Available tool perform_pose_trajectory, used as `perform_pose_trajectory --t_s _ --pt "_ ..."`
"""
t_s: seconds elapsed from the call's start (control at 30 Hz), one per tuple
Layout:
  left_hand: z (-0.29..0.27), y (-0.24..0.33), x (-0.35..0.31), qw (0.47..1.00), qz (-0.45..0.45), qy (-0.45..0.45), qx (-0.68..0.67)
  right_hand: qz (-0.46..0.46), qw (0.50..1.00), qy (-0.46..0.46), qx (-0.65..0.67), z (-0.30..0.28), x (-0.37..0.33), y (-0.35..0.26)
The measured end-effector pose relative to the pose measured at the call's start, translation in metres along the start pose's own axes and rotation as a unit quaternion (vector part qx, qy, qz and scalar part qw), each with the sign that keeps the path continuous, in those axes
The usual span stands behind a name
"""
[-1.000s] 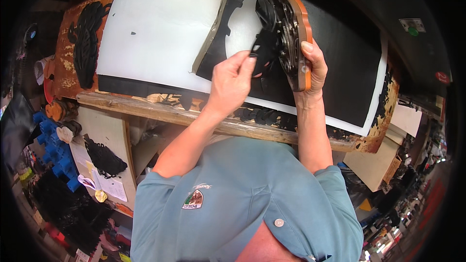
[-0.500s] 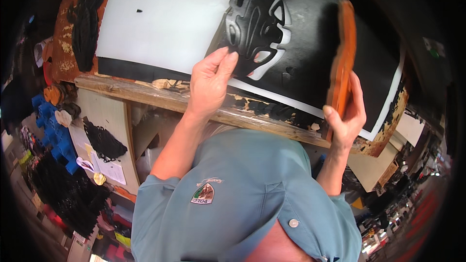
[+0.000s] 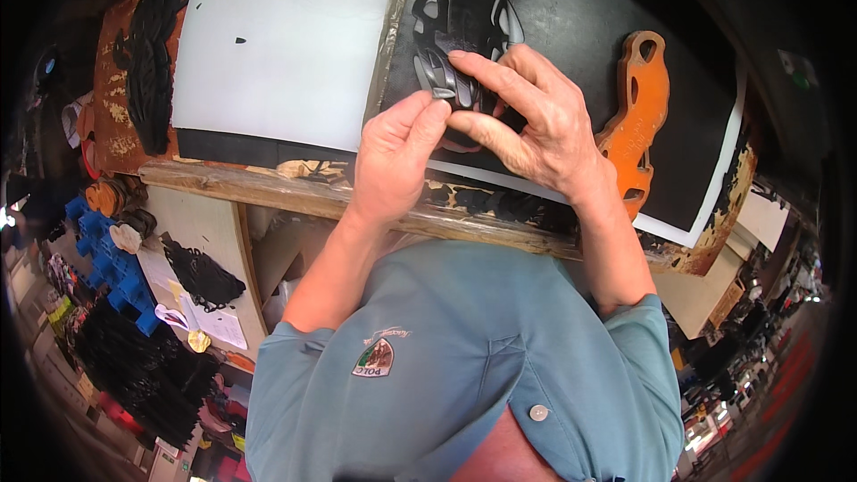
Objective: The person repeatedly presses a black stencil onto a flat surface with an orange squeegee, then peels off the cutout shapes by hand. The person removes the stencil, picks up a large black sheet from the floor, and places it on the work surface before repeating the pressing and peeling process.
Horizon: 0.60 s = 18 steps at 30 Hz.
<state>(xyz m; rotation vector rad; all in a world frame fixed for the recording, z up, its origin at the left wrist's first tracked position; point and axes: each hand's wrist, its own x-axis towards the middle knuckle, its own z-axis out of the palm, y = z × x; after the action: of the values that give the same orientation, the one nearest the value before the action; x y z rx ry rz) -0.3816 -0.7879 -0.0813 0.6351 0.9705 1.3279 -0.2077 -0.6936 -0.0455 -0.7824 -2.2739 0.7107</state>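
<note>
A long black cut-out piece (image 3: pixel 478 0), openwork with several holes, lies over the black sheet, its near end lifted and bent. My left hand (image 3: pixel 397 156) pinches the tip of that end between thumb and forefinger. My right hand (image 3: pixel 544 125) curves around the same end from the right, forefinger on top and thumb on the near side; its other fingers are bent behind. Right of it, an orange cutting die (image 3: pixel 644 94) with a wavy outline and holes lies flat on the black sheet (image 3: pixel 571 0), touched by neither hand.
A white sheet (image 3: pixel 286 45) covers the left of the bench, with a bundle of black strips (image 3: pixel 147 71) beyond it. A wooden rail (image 3: pixel 268 187) edges the bench, scraps along it. Lower left are blue plastic blocks (image 3: pixel 107 254) and black netted pieces (image 3: pixel 203 275).
My right hand has let go of the orange die, now lying flat on the sheet, and moved left to the black cut-out piece. My left hand still pinches that piece.
</note>
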Motion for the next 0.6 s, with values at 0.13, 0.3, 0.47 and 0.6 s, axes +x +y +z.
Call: perform_pose_trajectory --t_s 0.13,0.3,0.47,0.6 --pt "0.000 0.001 0.003 1.000 -0.005 -0.007 0.006 0.002 0.998 0.045 0.052 0.004 0.006 0.007" --pt "-0.002 0.004 -0.015 0.994 -0.009 0.051 0.094 0.235 0.935 0.241 0.112 -0.023 0.017 0.058" --pt "-0.053 0.028 -0.034 0.980 -0.014 0.148 0.135 0.286 0.823 0.449 0.198 -0.097 0.028 0.143" --pt "-0.096 0.040 -0.049 0.960 -0.008 0.151 0.235 0.352 0.781 0.489 0.163 -0.129 0.015 0.185"
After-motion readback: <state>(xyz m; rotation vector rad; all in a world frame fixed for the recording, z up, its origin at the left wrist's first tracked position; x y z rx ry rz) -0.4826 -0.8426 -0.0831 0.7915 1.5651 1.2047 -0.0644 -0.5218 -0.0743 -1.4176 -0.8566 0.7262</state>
